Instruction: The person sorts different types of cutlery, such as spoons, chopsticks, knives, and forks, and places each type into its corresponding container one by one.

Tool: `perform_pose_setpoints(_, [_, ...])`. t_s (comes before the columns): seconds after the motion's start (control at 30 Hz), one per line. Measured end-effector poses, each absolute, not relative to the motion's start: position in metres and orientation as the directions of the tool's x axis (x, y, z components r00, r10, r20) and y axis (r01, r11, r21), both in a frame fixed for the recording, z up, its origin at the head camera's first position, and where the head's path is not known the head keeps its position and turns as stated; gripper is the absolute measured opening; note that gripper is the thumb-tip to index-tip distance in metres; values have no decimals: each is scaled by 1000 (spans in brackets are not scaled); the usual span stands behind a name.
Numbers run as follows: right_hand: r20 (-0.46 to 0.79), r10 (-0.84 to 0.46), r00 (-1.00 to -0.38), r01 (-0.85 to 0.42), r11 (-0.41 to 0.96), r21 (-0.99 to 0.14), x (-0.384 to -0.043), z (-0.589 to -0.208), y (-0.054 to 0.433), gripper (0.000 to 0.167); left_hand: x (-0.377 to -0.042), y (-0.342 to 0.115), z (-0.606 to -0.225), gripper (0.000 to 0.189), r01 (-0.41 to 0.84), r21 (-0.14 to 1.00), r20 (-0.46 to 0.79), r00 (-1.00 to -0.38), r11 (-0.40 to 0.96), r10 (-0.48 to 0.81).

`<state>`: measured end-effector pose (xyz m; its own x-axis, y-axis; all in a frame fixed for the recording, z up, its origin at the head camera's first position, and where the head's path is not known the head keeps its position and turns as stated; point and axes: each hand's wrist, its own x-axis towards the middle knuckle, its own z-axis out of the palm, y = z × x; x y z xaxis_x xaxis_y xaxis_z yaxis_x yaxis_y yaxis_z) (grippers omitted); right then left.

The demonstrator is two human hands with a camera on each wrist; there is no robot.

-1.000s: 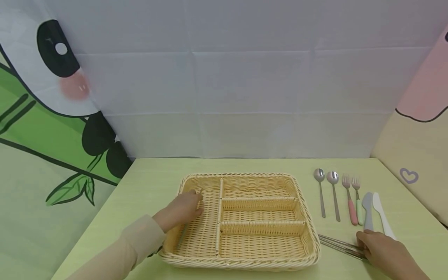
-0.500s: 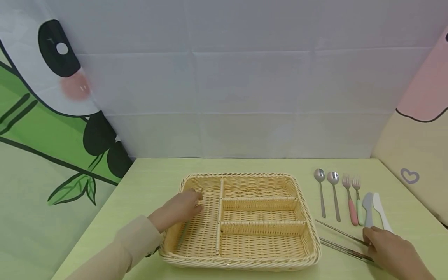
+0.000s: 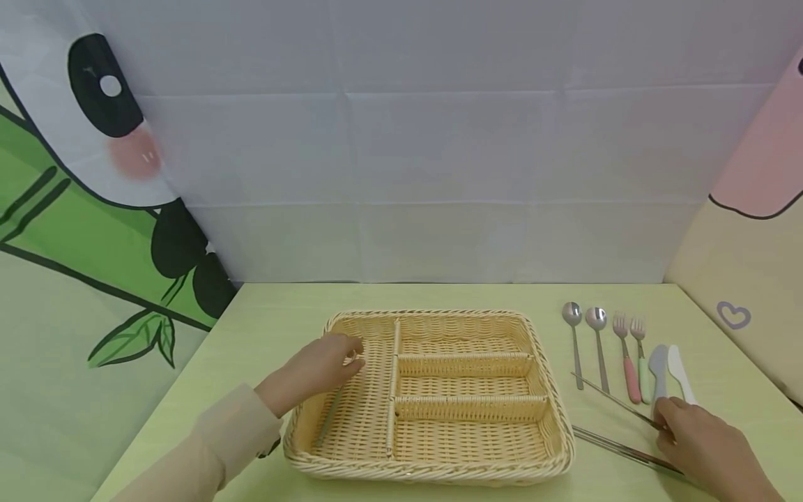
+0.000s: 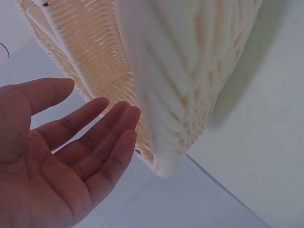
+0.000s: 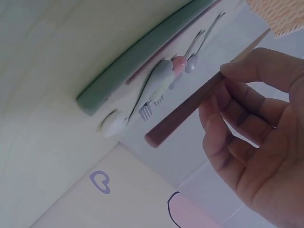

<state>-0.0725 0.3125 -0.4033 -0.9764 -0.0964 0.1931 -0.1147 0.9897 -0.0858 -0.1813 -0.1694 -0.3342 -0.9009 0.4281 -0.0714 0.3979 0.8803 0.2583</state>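
My left hand [image 3: 320, 369] hovers over the long left compartment of a wicker basket [image 3: 464, 476], fingers loosely bent with nothing between them. The left wrist view shows its open palm beside the basket's wall [image 4: 175, 71]. Below that hand, a greenish chopstick [image 3: 329, 418] lies along the compartment, partly hidden. Right of the basket, my right hand [image 3: 709, 439] pinches a chopstick [image 3: 611, 399] between thumb and fingers, thin end pointing left. Its handle [image 5: 183, 111] looks brown in the right wrist view. Beneath it, several chopsticks [image 3: 627, 447] lie on the table, one with a green handle [image 5: 142, 57].
Beyond my right hand, two spoons [image 3: 597, 319], a pink-handled fork [image 3: 630, 376], a green-handled fork [image 3: 644, 376], a grey knife [image 3: 659, 369] and a white knife [image 3: 680, 373] lie in a row. Three smaller compartments fill the basket's right side. A pale wall [image 3: 439, 174] stands behind the table.
My right hand has lifted one chopstick off the group, swinging its thin end up and away. My left hand has drawn slightly up and left, its fingers spreading apart.
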Motion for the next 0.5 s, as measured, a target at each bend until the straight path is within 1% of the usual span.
perform_pose_setpoints(0.17, [228,-90,-970,-114,989,-96,-73,-398,309,21,-180,-167,-331,21,410,255,-40,-901,876,433])
perform_pose_setpoints(0.3, [311,-87,-947,-127,986,-112,-73,-395,303,24,-179,-162,-328,20,425,262,-17,-896,867,444])
perform_pose_setpoints(0.4, [386,-97,-917,-152,982,-113,-74,-393,297,24,-177,-157,-326,18,438,274,5,-891,856,454])
perform_pose_setpoints(0.5, [430,-113,-896,-176,978,-111,-75,-389,292,21,-176,-153,-323,15,444,293,27,-889,847,457])
